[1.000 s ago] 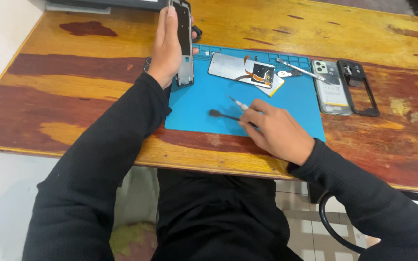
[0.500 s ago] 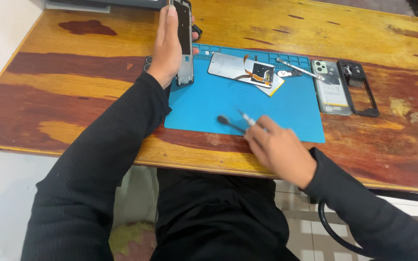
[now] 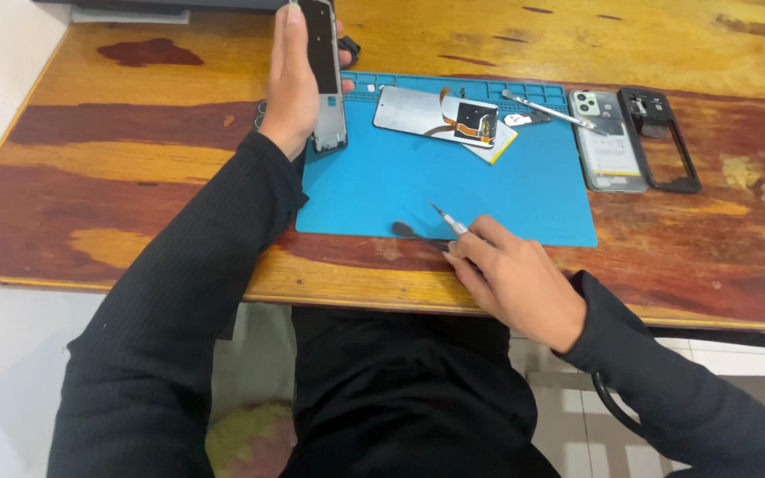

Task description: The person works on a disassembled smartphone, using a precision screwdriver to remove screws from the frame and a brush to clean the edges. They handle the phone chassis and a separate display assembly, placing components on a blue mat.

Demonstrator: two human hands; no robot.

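- A phone frame is gripped upright in the left hand.
- A small screwdriver is pinched by the right hand; tip-to-frame alignment seems needed.

On the table lies a mat. At its ten o'clock corner the left hand holds a phone frame on edge. At twelve o'clock lies a screen panel, a metal tool right of it. Off the mat at two o'clock lie a back cover and beyond it a frame. At six o'clock the right hand grips a screwdriver.
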